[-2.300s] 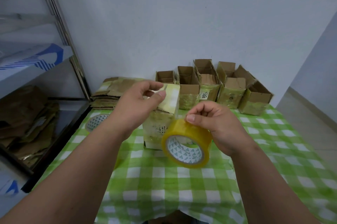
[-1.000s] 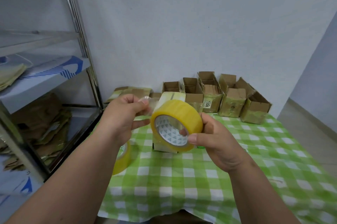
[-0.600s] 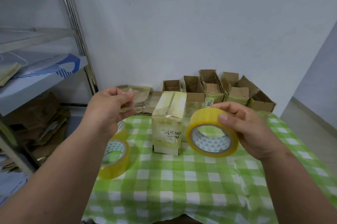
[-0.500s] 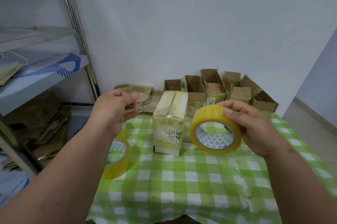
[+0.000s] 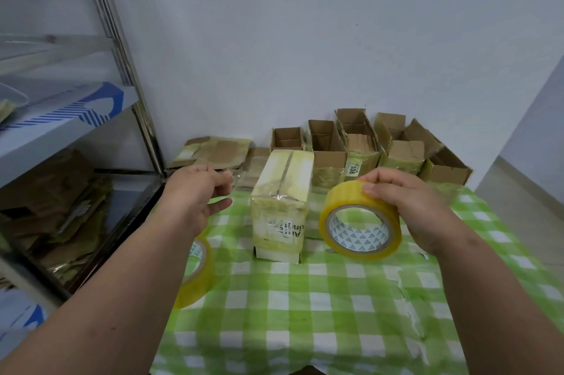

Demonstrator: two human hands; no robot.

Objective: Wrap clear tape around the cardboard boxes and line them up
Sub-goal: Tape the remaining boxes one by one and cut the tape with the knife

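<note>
My right grip (image 5: 409, 203) is clasped over the top of a yellowish tape roll (image 5: 360, 222), thumb on the near face, holding it upright above the desk (image 5: 305, 298) just right of the wrapped cardboard box (image 5: 282, 206). That box stands upright on the green checked cloth, its top flaps closed and its sides glossy with clear tape. My left grip (image 5: 197, 194) hovers left of the box, apart from it. Its fingertips are brought together, and a thin clear strip appears to run from them toward the box; I cannot tell whether they pinch it. A second tape roll (image 5: 195, 274) stands on edge beneath my left forearm. A row of open cardboard boxes (image 5: 366, 155) sits along the wall behind. Flattened cartons (image 5: 213, 152) lie at the rear left corner. A metal shelf unit (image 5: 61, 130) stands to the left.
</note>
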